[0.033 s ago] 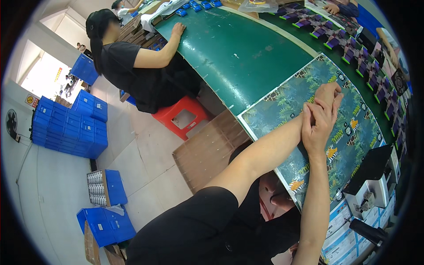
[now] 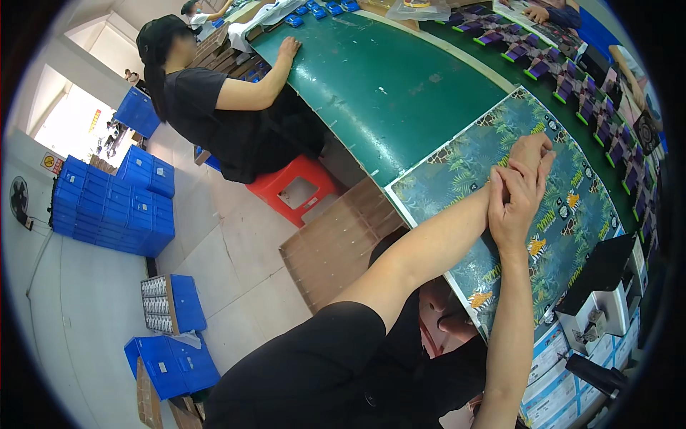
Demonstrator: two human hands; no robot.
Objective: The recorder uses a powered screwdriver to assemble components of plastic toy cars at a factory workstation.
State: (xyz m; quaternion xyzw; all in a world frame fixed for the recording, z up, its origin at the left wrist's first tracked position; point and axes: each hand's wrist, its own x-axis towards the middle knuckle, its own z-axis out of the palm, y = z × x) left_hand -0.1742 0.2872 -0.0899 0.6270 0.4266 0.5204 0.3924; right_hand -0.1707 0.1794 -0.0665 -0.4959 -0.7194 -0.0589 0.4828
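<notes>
My left hand [image 2: 530,149] rests palm down on a jungle-print board [image 2: 457,187] of leaves and animals. Its fingers are loosely curled, and I make out nothing in them. Across the left wrist lies my right hand [image 2: 516,200], its thumb on the near side and its fingers over the far side, holding the wrist. Both forearms come from below and cross over the board. Right of the hands, near the board's edge, stands a small white-and-black device [image 2: 597,307].
A green tabletop [image 2: 400,79] adjoins the board, with blue toy cars [image 2: 314,10] at its far end. Purple-and-black parts [image 2: 564,82] line a belt on the right. A co-worker [image 2: 207,100] sits on a red stool [image 2: 296,187]. Blue crates [image 2: 107,204] stand left.
</notes>
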